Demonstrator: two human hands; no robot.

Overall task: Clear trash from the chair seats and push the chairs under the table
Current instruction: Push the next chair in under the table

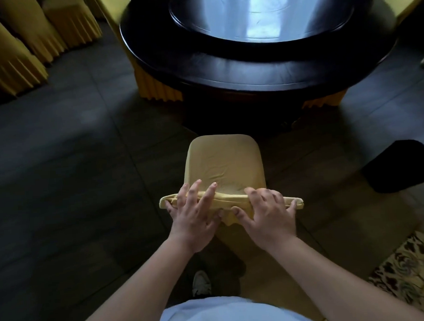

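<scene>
A chair in a yellow cloth cover stands right in front of me, facing the table. Its seat (224, 159) is bare, with no trash on it. My left hand (195, 212) and my right hand (267, 211) both grip the top of the chair back (229, 200), fingers curled over its front edge. The round dark wooden table (250, 70) lies beyond the seat, with a gap of floor between the seat's front edge and the table's rim. A glass turntable (260, 18) sits on the table's middle.
Other yellow-covered chairs stand at the table's left (153, 85) and far right (399, 0); more line the left wall (11, 60). A dark object (402, 165) lies on the floor to the right. A patterned rug (413, 267) is at bottom right. My shoe (201, 282) is behind the chair.
</scene>
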